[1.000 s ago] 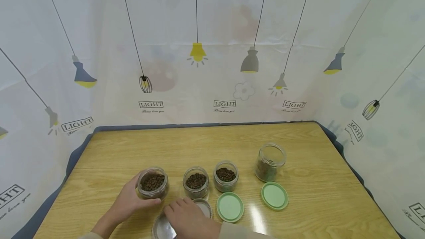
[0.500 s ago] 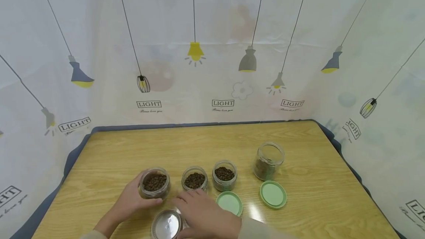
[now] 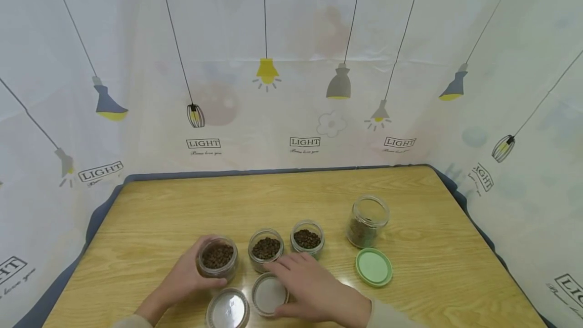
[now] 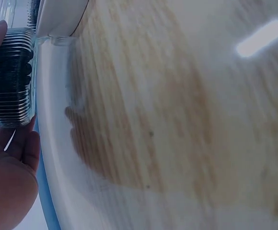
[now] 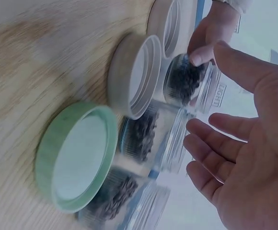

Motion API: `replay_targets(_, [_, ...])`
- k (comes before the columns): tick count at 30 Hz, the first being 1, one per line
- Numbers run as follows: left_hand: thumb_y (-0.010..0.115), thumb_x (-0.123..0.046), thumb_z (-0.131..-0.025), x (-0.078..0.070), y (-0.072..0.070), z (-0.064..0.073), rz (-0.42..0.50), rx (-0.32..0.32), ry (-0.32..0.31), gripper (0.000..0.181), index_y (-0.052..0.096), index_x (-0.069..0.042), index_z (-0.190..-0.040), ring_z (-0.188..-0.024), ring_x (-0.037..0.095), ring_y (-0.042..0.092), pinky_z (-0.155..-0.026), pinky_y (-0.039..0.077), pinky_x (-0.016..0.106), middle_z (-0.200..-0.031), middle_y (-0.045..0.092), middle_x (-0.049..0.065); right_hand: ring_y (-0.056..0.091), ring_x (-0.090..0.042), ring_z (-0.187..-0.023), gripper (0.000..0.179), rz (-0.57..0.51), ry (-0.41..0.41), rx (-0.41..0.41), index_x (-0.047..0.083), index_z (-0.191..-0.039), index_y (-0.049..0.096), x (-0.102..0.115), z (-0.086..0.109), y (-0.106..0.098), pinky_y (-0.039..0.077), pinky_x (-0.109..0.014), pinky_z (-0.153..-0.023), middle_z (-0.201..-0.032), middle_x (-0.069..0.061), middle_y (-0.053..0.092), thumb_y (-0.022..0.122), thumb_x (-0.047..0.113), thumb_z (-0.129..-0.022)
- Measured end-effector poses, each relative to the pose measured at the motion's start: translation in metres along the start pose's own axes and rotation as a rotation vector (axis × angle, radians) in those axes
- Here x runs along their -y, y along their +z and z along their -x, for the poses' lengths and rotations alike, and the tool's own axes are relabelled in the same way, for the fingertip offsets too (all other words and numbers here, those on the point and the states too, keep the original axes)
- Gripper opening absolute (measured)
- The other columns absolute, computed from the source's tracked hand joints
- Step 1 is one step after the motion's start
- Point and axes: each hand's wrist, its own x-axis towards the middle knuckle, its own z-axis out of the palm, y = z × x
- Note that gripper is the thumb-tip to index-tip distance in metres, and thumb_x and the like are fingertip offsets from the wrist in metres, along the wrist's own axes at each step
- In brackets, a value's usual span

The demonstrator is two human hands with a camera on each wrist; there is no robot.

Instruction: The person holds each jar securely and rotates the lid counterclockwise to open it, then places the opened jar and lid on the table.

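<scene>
My left hand (image 3: pixel 189 277) grips a small glass jar of coffee beans (image 3: pixel 217 256) from its left side. In the left wrist view the jar's ridged wall (image 4: pixel 14 79) shows between thumb and fingers. My right hand (image 3: pixel 314 287), fingers extended and holding nothing, hovers beside a grey lid (image 3: pixel 268 295) and hides a green lid in the head view. The right wrist view shows that green lid (image 5: pixel 76 153) below the spread fingers (image 5: pixel 215 146). A second grey lid (image 3: pixel 227 309) lies in front of the held jar. Two more open bean jars, a middle jar (image 3: pixel 265 248) and a right jar (image 3: pixel 307 239), stand alongside.
A taller glass jar (image 3: pixel 368 221), partly filled with beans, stands to the right with another green lid (image 3: pixel 373 267) in front of it. The wooden table (image 3: pixel 182 201) ends at a lamp-printed curtain (image 3: pixel 255 115) behind and at both sides.
My right hand has moved right, off the grey lids and over the nearer green lid. My left hand has shifted the held jar slightly right and toward me.
</scene>
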Motion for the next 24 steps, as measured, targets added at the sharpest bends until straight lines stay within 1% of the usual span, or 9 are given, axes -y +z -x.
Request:
replay_targets(3, [0.094,-0.034,-0.057,0.0,0.002,0.0,-0.023,0.011,-0.001,0.093,0.046,-0.021,-0.136,-0.117,0.011,0.057,-0.104,0.042,0.039,-0.126,0.062,-0.008,0.052,-0.018,-0.126,0.078,-0.005,0.022,-0.006,0.018,-0.144,0.041,-0.004,0.006,-0.001,0.043,-0.042,-0.105,-0.135,0.004,0.056,0.067,0.059,-0.083])
replay_targets(6, [0.093,-0.038,-0.057,0.001,0.003,0.0,-0.046,0.022,-0.002,0.094,0.046,-0.021,-0.136,-0.117,0.013,0.058,-0.104,0.043,0.04,-0.126,0.062,-0.009,0.052,-0.021,-0.127,0.08,-0.026,0.057,-0.001,0.016,-0.145,0.041,-0.007,0.01,-0.001,0.042,-0.045,-0.107,-0.137,0.002,0.056,0.066,0.059,-0.083])
replay_targets(13, [0.093,-0.043,-0.056,0.006,0.007,0.0,-0.077,0.041,0.039,0.091,0.047,-0.024,-0.132,-0.114,0.01,0.058,-0.103,0.044,0.033,-0.124,0.062,-0.011,0.053,-0.02,-0.125,0.08,-0.051,0.135,0.015,0.014,-0.145,0.041,-0.017,0.016,-0.003,0.042,-0.045,-0.107,-0.135,0.0,0.057,0.068,0.056,-0.083])
replay_targets(17, [0.093,-0.044,-0.055,0.008,0.008,0.0,-0.079,0.04,0.042,0.092,0.046,-0.024,-0.132,-0.115,0.01,0.058,-0.103,0.044,0.033,-0.124,0.062,-0.012,0.054,-0.019,-0.123,0.079,-0.056,0.15,0.015,0.015,-0.144,0.041,-0.022,0.017,-0.002,0.042,-0.045,-0.106,-0.132,0.001,0.059,0.068,0.056,-0.083])
replay_targets(22, [0.093,-0.042,-0.054,0.008,0.008,0.0,-0.061,0.048,0.041,0.094,0.045,-0.023,-0.133,-0.116,0.011,0.058,-0.104,0.043,0.032,-0.126,0.062,-0.011,0.054,-0.018,-0.121,0.077,-0.085,0.147,-0.011,0.016,-0.144,0.042,-0.028,0.02,0.001,0.043,-0.045,-0.104,-0.13,0.002,0.06,0.07,0.054,-0.083])
replay_targets(24, [0.094,-0.041,-0.054,0.009,0.008,-0.001,-0.048,0.054,0.034,0.096,0.045,-0.022,-0.134,-0.117,0.012,0.057,-0.104,0.042,0.032,-0.126,0.062,-0.01,0.054,-0.018,-0.121,0.076,-0.089,0.154,-0.01,0.015,-0.144,0.043,-0.03,0.021,0.001,0.042,-0.045,-0.104,-0.131,0.001,0.06,0.069,0.054,-0.083])
